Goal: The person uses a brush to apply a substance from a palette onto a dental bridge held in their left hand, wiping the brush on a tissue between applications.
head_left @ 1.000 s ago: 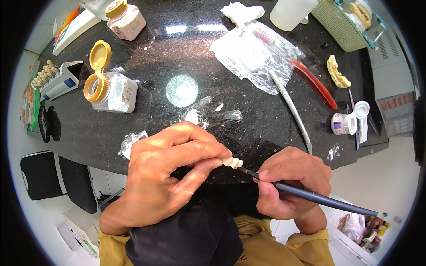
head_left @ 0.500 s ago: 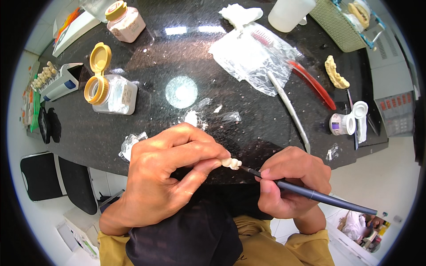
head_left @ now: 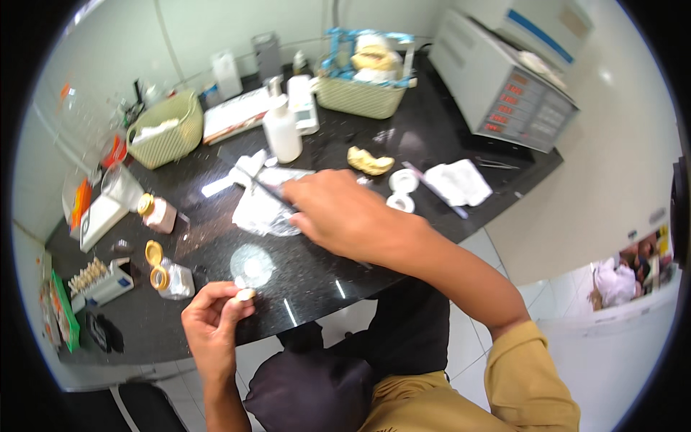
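Observation:
My left hand (head_left: 212, 317) is closed near the table's front edge. A small cream-coloured dental bridge of joined teeth (head_left: 245, 294) is pinched between its thumb and fingers. My right hand (head_left: 345, 216) reaches across the table, closed around a dark-handled brush (head_left: 263, 187), which is blurred and slants up to the left. Under that brush lies a crumpled clear plastic bag (head_left: 263, 214) with a white tissue (head_left: 248, 165) at its far end. My right hand and forearm hide part of the table around the bag.
An opened jar with a yellow lid (head_left: 173, 281), a pink-filled jar (head_left: 157, 213) and a tooth shade guide (head_left: 101, 281) stand left. Farther back are a pump bottle (head_left: 282, 133), baskets (head_left: 360, 97), a yellowish dental cast (head_left: 370, 161) and a grey machine (head_left: 497, 86).
My right hand has moved away from the bridge with the brush, forward over the plastic bag. My left hand keeps the bridge, now farther left in view. The view has swung up and right.

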Demonstrator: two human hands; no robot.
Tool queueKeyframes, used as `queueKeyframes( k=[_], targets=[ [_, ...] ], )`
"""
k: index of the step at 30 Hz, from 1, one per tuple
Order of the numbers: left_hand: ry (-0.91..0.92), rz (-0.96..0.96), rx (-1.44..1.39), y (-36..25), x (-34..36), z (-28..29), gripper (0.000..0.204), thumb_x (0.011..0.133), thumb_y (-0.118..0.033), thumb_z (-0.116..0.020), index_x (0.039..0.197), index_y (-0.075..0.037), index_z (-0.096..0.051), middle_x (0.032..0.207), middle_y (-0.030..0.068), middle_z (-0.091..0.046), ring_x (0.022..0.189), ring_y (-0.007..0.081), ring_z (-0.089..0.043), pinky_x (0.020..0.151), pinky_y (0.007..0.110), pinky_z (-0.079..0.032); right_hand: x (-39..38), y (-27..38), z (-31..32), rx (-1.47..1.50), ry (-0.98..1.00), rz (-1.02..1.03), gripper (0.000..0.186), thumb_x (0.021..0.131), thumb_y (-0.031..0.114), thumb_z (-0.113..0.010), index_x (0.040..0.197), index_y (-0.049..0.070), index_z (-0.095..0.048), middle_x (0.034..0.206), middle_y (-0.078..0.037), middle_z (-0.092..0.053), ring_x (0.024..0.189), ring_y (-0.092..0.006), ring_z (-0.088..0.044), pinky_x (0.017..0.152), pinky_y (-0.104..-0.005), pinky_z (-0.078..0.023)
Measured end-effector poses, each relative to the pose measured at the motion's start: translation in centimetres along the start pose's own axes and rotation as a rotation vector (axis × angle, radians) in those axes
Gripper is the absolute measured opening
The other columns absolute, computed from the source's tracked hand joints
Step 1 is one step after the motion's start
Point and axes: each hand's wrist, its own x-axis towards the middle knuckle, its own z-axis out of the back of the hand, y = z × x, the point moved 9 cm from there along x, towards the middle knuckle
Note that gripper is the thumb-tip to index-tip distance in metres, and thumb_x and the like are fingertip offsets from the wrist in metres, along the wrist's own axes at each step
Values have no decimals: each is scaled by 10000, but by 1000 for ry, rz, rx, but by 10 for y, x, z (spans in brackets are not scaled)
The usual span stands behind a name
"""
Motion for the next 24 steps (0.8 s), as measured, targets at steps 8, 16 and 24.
queueKeyframes(
  k=[8, 16, 24],
  targets=[
    [-56, 6, -150, -3, -10, -9, 147, 956, -89, -718, 1054, -12, -640, 945, 47, -674, 819, 100, -670, 714, 229, -598, -22, 2, 10, -211, -233, 96, 125, 794, 8, -674, 907, -38, -644, 915, -212, -654, 817, -342, -719, 679, -437, -588],
    [21, 79, -500, -25, -10, -99, 221, 973, -113, -699, 1154, -18, -614, 1091, 77, -658, 941, 117, -656, 874, 261, -581, -176, -7, 84, 351, -594, -229, 100, 913, 95, -738, 921, 0, -708, 874, -137, -708, 652, -183, -682, 624, -292, -566],
    [422, 249, -749, -45, -47, -255, 230, 996, -86, -648, 1207, -2, -613, 1152, 126, -705, 1021, 176, -711, 886, 305, -614, -238, 12, 144, 153, -898, -27, 211, 807, 44, -813, 998, 44, -724, 945, -74, -720, 810, -203, -711, 670, -299, -566]
  ],
)
